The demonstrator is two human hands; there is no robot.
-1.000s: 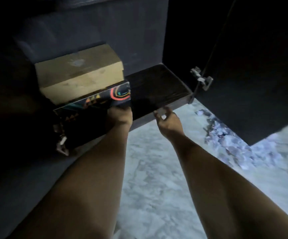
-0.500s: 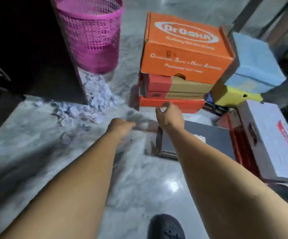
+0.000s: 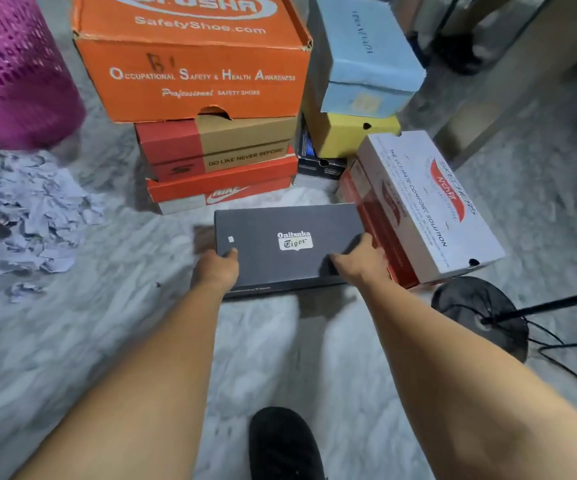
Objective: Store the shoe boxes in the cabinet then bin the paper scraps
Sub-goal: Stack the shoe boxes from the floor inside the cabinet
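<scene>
A dark grey shoe box [image 3: 280,233] with a white label lies on the marble floor just ahead of me. My left hand [image 3: 216,270] grips its near left corner, thumb on the lid. My right hand [image 3: 361,259] holds its right end, fingers curled over the edge. Behind it stands a stack: a big orange box [image 3: 190,64] on a red and brown box [image 3: 214,147] on a red box [image 3: 221,190]. A light blue box [image 3: 363,53] sits on a yellow one [image 3: 349,133]. A white and red box [image 3: 425,202] leans at the right. Paper scraps [image 3: 27,209] lie heaped at the left.
A pink mesh bin [image 3: 13,74] stands at the far left, behind the scraps. A small black box [image 3: 318,164] sits between the stacks. A black round stand base [image 3: 481,313] with cables is at the right. A dark shoe tip [image 3: 283,441] shows at the bottom.
The view swung from the dark cabinet, where my hands were at the shelved boxes, to the floor pile. Both hands reached forward and took hold of the dark grey box.
</scene>
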